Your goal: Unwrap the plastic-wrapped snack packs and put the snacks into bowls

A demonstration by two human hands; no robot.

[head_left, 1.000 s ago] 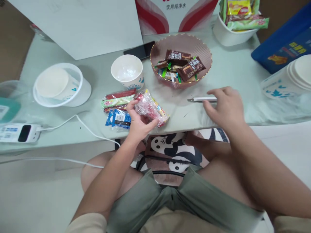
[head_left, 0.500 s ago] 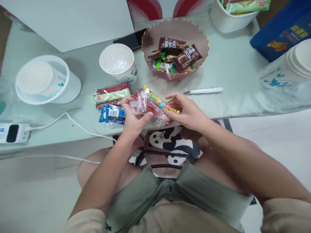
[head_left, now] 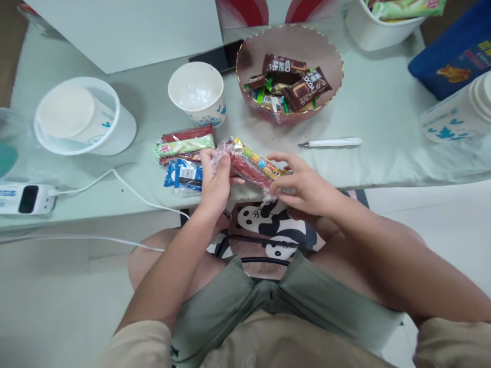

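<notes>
A clear plastic wrap with a red snack stick (head_left: 251, 170) in it lies slanted between my hands at the table's front edge. Along its upper side runs a yellow printed snack stick (head_left: 261, 162). My left hand (head_left: 215, 183) is closed on the bunched left end of the wrap, thumb on top. With bent fingers, my right hand (head_left: 305, 184) pinches the right end of the wrap. Just left of my left hand are a blue snack packet (head_left: 184, 175) and a green snack packet (head_left: 186, 145), with red packets around the green one.
Behind stand a paper cup (head_left: 197, 92) and a pink glass bowl (head_left: 333, 84) of wrapped sweets. A white pen-like tool (head_left: 333, 142) lies at right. Left are a white tub (head_left: 125, 128), a power strip (head_left: 42, 199) and its cable. Stacked cups (head_left: 447, 120) stand far right.
My left thumb has folded in over the wrap's left end. My right hand has shifted down to the wrap's right end, and the red stick lies straighter. The view has moved slightly left.
</notes>
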